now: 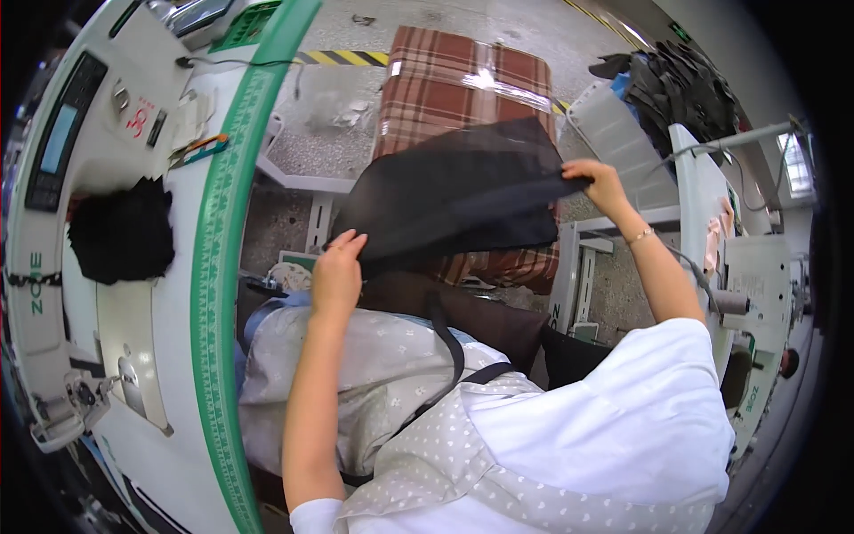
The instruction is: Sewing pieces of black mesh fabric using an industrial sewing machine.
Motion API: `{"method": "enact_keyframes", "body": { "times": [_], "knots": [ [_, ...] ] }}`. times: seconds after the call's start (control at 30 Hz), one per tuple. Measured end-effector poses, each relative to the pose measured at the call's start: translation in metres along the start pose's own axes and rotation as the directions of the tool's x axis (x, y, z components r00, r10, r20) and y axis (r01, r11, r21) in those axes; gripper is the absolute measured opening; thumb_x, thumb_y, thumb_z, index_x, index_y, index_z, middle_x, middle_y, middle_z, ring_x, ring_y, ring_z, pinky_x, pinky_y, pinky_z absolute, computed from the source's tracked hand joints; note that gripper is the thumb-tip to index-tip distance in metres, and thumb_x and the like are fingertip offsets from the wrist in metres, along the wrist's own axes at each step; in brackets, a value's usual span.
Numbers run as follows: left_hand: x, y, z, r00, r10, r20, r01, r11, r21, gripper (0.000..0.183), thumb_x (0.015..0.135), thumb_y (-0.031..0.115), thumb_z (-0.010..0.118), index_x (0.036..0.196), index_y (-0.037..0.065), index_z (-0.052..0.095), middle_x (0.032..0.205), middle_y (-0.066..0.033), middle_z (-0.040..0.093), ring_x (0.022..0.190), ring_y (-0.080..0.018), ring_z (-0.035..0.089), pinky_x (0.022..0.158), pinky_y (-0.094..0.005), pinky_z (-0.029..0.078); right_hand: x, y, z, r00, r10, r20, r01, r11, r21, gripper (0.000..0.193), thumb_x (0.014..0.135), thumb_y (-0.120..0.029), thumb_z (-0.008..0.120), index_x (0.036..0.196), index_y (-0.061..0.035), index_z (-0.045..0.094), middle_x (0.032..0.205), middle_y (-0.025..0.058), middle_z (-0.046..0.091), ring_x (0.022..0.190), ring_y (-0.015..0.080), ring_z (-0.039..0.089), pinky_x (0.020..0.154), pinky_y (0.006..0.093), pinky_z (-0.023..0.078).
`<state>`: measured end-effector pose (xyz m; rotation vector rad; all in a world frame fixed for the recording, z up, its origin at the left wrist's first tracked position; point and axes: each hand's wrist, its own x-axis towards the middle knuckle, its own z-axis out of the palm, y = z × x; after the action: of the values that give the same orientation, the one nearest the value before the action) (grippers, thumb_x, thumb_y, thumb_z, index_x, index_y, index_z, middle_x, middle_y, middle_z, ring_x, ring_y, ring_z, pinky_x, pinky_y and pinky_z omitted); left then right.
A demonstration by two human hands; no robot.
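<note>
A thin black piece of fabric point(454, 191) is stretched between my two hands, above a bundle covered in brown plaid cloth. My left hand point(339, 271) grips its near left corner between thumb and fingers. Farther right, my right hand point(598, 184) pinches the opposite end, with the arm reaching outward. The cloth is sheer enough at its far edge for the plaid to show through. Below it, dark brown material point(463, 307) lies by my lap, partly hidden by the fabric and my apron.
On my left stands a sewing machine table with a green ruled edge point(218, 294), a black fabric stack point(124, 230) and a snipper point(200, 151). The plaid bundle point(471, 80) sits ahead. A plastic bin point(614, 133), dark garments point(680, 93) and another sewing machine point(756, 294) are at right.
</note>
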<state>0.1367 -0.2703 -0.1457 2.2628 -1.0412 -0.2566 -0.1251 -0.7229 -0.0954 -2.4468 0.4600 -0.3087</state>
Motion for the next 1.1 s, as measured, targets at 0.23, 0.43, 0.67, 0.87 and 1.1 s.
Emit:
{"method": "enact_keyframes", "body": {
  "times": [0.23,0.43,0.67,0.87,1.1],
  "knots": [
    [-0.089,0.005,-0.038,0.905,-0.176,0.386,0.177,0.984,0.035,0.076,0.086,0.016,0.073,0.154,0.006,0.042,0.156,-0.0264,0.042,0.139,-0.0400,0.049,0.114,-0.0443,0.043,-0.013,-0.035,0.065,0.526,0.317,0.790,0.228,0.842,-0.489,0.078,0.064,-0.008,0.089,0.137,-0.0107,0.063,0.137,0.0193,0.063,0.127,0.0384,0.059,0.106,0.0429,0.050],
    [-0.290,0.034,-0.212,0.898,-0.439,0.018,0.375,0.746,-0.551,0.032,0.101,0.018,0.064,0.125,-0.003,0.065,0.124,-0.0151,0.069,0.112,-0.0252,0.067,0.099,-0.0366,0.051,0.053,-0.225,0.161,0.399,-0.348,0.848,0.585,0.809,0.056,0.045,0.079,-0.004,0.076,0.123,-0.0036,0.067,0.118,0.0176,0.069,0.110,0.0379,0.065,0.094,0.0439,0.054],
    [-0.560,0.023,-0.329,-0.035,-0.563,-0.825,0.978,0.149,-0.143,0.024,0.093,0.010,0.068,0.115,0.001,0.069,0.108,-0.0136,0.072,0.100,-0.0287,0.070,0.089,-0.0374,0.054,0.056,-0.413,0.227,0.127,-0.660,0.740,0.691,0.595,0.411,0.041,0.075,0.005,0.073,0.116,-0.0016,0.068,0.112,0.0176,0.071,0.103,0.0393,0.067,0.090,0.0446,0.055],
    [-0.647,0.013,-0.321,0.009,-0.653,-0.757,1.000,0.022,-0.007,0.022,0.086,0.006,0.075,0.106,0.001,0.070,0.102,-0.0132,0.072,0.097,-0.0321,0.068,0.086,-0.0391,0.053,0.036,-0.447,0.239,0.019,-0.718,0.696,0.683,0.518,0.516,0.032,0.077,0.002,0.075,0.108,-0.0035,0.071,0.104,0.0141,0.073,0.093,0.0357,0.069,0.081,0.0423,0.057],
    [-0.601,0.021,-0.347,0.058,-0.504,-0.862,0.940,0.318,-0.123,0.010,0.090,0.006,0.069,0.097,-0.001,0.072,0.112,-0.0122,0.075,0.112,-0.0306,0.069,0.097,-0.0372,0.051,0.023,-0.466,0.243,-0.057,-0.700,0.712,0.663,0.507,0.551,0.029,0.079,0.002,0.075,0.107,-0.0034,0.073,0.107,0.0134,0.074,0.096,0.0349,0.070,0.083,0.0411,0.058]
  ]
}}
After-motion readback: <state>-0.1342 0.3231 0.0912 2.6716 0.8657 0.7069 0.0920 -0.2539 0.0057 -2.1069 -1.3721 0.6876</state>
